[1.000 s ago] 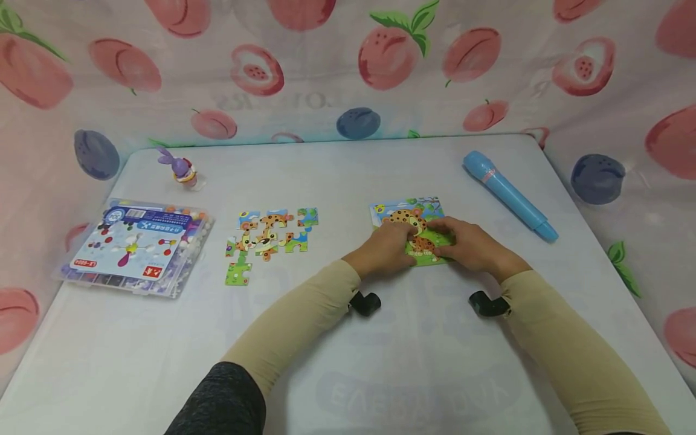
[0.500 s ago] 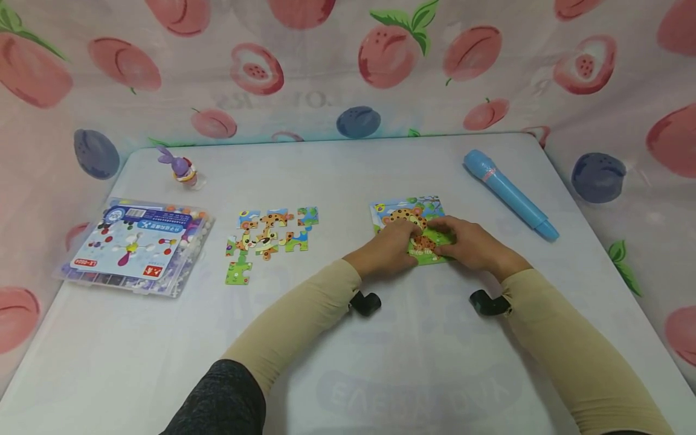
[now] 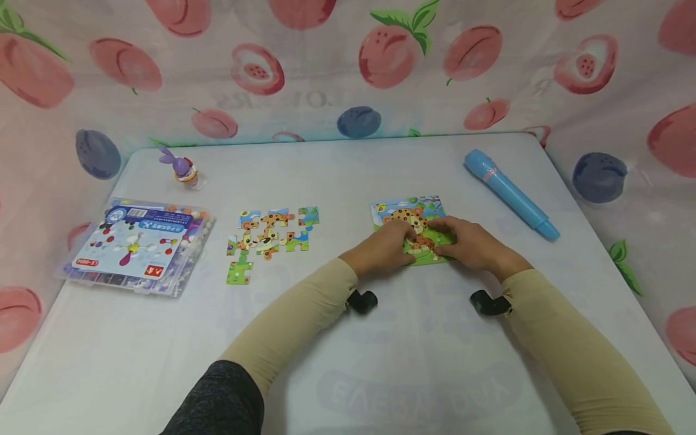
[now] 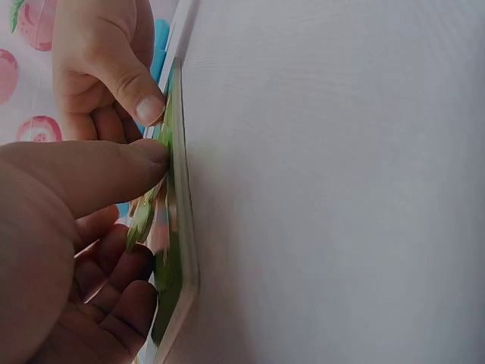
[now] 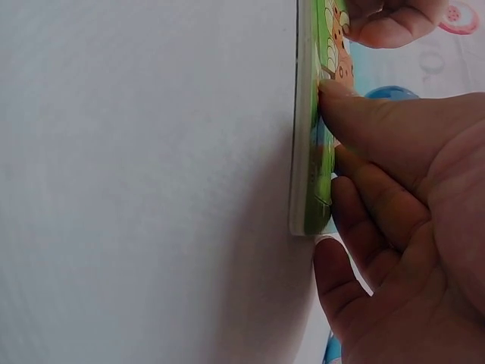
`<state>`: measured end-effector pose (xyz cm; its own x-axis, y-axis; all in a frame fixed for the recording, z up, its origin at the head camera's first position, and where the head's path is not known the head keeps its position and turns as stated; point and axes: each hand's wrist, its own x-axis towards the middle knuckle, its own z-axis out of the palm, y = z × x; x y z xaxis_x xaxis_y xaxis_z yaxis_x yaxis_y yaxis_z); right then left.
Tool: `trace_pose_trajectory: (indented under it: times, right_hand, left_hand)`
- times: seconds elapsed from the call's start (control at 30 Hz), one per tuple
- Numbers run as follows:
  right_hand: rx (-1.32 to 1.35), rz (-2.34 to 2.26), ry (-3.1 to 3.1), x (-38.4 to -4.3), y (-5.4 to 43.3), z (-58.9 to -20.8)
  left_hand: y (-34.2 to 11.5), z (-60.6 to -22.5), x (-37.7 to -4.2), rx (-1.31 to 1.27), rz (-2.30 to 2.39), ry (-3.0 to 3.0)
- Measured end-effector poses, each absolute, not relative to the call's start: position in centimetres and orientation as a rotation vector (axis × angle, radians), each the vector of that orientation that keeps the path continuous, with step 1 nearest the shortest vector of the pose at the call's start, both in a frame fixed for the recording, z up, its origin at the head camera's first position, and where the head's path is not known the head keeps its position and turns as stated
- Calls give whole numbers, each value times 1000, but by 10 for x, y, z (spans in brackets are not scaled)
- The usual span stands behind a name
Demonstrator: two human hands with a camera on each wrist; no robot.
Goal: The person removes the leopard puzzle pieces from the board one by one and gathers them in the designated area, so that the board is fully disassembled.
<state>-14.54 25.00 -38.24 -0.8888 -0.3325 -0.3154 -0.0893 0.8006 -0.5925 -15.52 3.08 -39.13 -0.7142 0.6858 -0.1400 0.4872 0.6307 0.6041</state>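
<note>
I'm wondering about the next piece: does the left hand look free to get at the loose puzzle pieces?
Probably yes. The loose puzzle pieces lie on bare table to the left of the left hand, with nothing between them. That hand now presses on the puzzle board, so it must lift off first.
</note>
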Motion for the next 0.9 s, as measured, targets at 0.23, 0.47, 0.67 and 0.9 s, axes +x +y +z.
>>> trace_pose_trajectory:
  times: [0.23,0.47,0.67,0.9]
  right_hand:
    - [-320,-829,2575,-145,250,-382]
    - [-315,-818,2578,-145,250,-382]
    - [-321,-813,2579,-145,250,-382]
    - [-330,-806,2584,-144,250,-381]
  left_hand:
    - [26,-396,-160,921,826,2559]
    - [18,-393,-163,897,849,2553]
    - [8,-389,-164,880,903,2542]
    - [-8,-383,-163,872,897,2596]
